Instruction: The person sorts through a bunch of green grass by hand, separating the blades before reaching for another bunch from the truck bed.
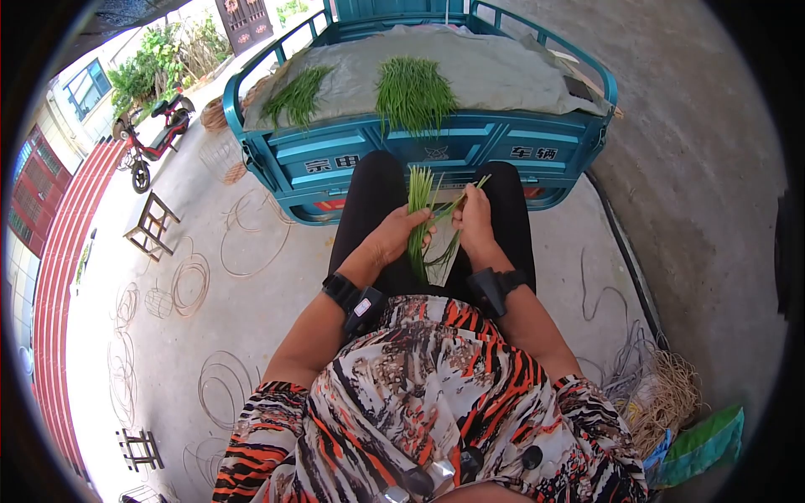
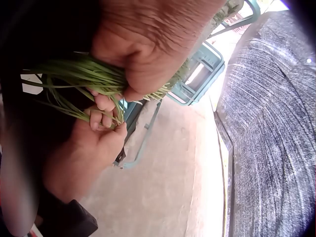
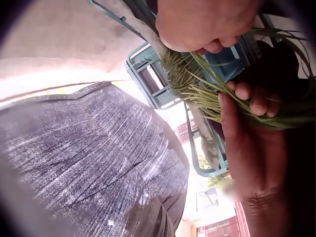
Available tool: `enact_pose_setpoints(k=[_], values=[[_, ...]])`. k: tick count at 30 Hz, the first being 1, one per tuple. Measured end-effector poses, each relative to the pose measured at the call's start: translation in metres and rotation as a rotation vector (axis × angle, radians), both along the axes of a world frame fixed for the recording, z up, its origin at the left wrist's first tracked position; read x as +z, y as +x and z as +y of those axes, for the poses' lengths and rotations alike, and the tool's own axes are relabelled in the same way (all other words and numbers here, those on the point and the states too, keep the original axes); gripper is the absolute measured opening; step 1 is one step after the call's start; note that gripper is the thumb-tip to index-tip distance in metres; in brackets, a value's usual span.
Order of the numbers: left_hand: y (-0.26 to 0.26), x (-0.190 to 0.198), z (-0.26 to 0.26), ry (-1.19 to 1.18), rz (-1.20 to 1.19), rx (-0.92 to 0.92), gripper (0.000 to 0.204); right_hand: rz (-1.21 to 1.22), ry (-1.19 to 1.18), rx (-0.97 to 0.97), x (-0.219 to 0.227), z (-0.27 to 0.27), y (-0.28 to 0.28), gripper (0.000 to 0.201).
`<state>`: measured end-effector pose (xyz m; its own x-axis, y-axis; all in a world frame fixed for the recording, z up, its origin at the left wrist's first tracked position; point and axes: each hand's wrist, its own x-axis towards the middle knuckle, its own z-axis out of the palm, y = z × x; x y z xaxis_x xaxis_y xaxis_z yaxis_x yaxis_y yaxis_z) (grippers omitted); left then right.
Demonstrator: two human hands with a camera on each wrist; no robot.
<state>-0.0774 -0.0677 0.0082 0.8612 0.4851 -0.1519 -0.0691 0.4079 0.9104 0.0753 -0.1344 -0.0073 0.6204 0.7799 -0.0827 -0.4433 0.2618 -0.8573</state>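
Observation:
In the head view, my left hand (image 1: 392,235) grips a bundle of long green chives (image 1: 418,189) between my knees, pale ends pointing away from me. To its right, my right hand (image 1: 475,220) pinches a few chive strands (image 1: 481,181) near their ends, and their leaves trail back towards the lap. The left wrist view shows the left thumb lying over the bundle (image 2: 89,73), with the right hand (image 2: 86,148) just below. Ahead, a large chive pile (image 1: 415,90) and a smaller pile (image 1: 298,95) lie on a grey cloth (image 1: 503,80).
The cloth covers the bed of a teal cargo tricycle (image 1: 436,144) directly before my knees. Leftward stand a wooden stool (image 1: 153,222) and a red scooter (image 1: 159,138), with several wire coils (image 1: 191,283) on the ground. A tangled tan bundle (image 1: 671,394) and a green bag (image 1: 704,444) lie at lower right.

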Motion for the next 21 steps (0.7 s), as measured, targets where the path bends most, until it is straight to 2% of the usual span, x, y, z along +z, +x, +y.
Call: enact_pose_setpoints(k=[5,8,11,14,17,21], values=[[0.001,-0.001,0.000,0.015,0.002,-0.029,0.017,-0.063,-0.036,-0.056,-0.002,0.004,0.004,0.018],[0.000,0.000,0.000,0.046,0.020,-0.070,0.017,-0.035,0.103,-0.031,-0.004,0.009,0.001,0.016],[-0.001,0.001,-0.001,0.068,0.037,-0.096,0.018,0.198,0.227,0.071,-0.005,0.012,0.002,0.015],[0.000,0.000,-0.002,0.055,0.033,-0.079,0.018,0.312,0.297,0.276,0.000,0.003,0.017,0.015],[0.000,0.002,-0.003,0.053,0.056,-0.052,0.017,0.255,0.316,0.186,0.011,-0.003,0.021,0.016],[0.000,0.002,-0.002,0.041,0.070,-0.036,0.016,0.123,0.208,0.102,0.014,-0.007,0.020,0.020]])
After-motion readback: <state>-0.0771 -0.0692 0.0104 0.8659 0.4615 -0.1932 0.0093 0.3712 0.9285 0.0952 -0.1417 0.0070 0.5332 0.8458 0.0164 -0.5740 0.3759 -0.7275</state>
